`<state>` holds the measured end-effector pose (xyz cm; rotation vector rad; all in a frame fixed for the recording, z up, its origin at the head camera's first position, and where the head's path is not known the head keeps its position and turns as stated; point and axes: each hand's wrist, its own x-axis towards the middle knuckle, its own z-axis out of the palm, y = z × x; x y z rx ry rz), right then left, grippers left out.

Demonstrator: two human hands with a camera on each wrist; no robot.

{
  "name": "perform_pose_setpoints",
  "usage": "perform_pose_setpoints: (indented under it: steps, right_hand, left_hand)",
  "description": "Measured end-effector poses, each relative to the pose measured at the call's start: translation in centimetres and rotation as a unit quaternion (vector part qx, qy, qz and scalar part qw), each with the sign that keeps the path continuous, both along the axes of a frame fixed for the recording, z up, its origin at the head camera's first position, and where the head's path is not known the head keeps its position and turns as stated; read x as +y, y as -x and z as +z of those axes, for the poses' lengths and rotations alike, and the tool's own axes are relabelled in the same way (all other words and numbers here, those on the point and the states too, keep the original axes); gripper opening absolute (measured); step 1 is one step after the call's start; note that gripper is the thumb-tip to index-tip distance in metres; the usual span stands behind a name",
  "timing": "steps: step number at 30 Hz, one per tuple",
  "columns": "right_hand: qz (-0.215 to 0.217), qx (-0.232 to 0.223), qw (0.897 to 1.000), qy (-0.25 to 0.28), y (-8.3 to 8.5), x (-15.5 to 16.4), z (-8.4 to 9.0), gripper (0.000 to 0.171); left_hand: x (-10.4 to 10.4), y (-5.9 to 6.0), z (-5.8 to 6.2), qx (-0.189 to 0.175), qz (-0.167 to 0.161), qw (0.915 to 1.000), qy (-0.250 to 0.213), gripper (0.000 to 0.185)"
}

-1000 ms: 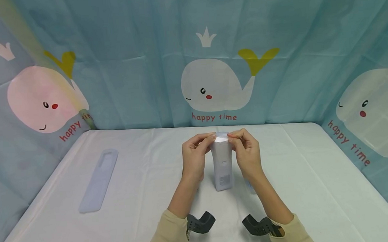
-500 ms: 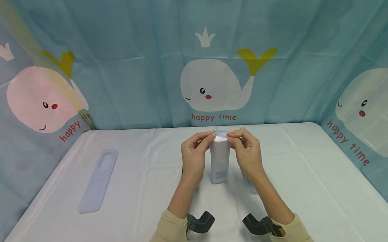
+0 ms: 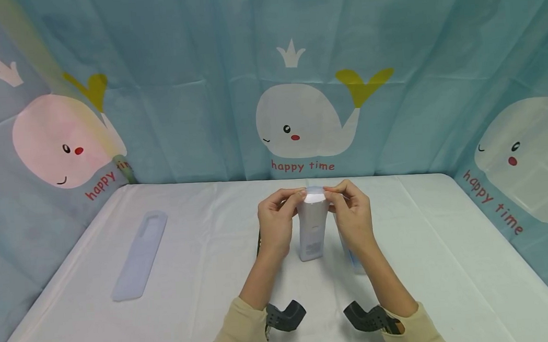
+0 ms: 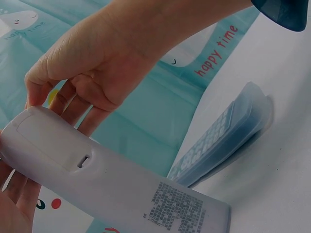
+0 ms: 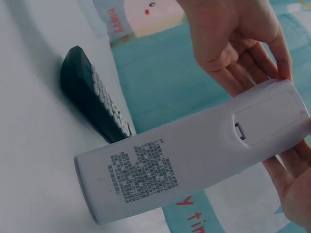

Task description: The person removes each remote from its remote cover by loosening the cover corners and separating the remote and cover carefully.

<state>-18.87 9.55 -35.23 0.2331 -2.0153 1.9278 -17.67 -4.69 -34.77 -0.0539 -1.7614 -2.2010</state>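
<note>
A white remote control (image 3: 312, 226) hangs between both hands in the head view, its back with the battery cover and a block of print facing me. My left hand (image 3: 276, 218) pinches its upper left edge between thumb and finger. On the opposite edge, my right hand (image 3: 353, 213) pinches the same end. In the left wrist view the remote control (image 4: 116, 170) slants down to the right, its lower end near the table; the right hand (image 4: 102, 63) is above it. The right wrist view shows the left hand (image 5: 238, 43) at its battery end.
Flat on the white table (image 3: 201, 295) at left lies a translucent bluish sleeve (image 3: 140, 257). A dark remote (image 5: 92, 97) with pale buttons is mostly behind the left hand in the head view. Beyond the right wrist sits another remote in a translucent blue cover (image 4: 221, 136). A whale-print curtain (image 3: 182, 135) surrounds the table.
The white remote control's lower end has swung up and away from me, so its back looks shorter. Both hands keep their pinch and have barely moved.
</note>
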Motion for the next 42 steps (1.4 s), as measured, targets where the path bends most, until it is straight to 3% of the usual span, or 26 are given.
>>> perform_pose_setpoints:
  steps: [10, 21, 31, 42]
  right_hand:
    - [-0.008, -0.026, 1.0, 0.01, 0.22, 0.14, 0.15, 0.015]
    - [-0.008, -0.021, 1.0, 0.023, 0.36, 0.14, 0.08, 0.018]
    - [0.008, -0.036, 0.998, 0.057, 0.38, 0.04, 0.23, 0.02]
    - [0.023, -0.059, 0.996, 0.058, 0.45, 0.17, -0.05, 0.012]
  left_hand:
    - [-0.06, 0.03, -0.02, -0.001, -0.011, 0.9999, -0.001, 0.017]
    - [-0.16, 0.11, -0.05, 0.0, -0.018, 0.9998, -0.002, 0.016]
    - [-0.18, 0.17, -0.16, 0.006, -0.027, 0.9996, -0.004, 0.018]
    - [-0.09, 0.06, -0.32, 0.013, -0.02, 0.9997, 0.001, 0.02]
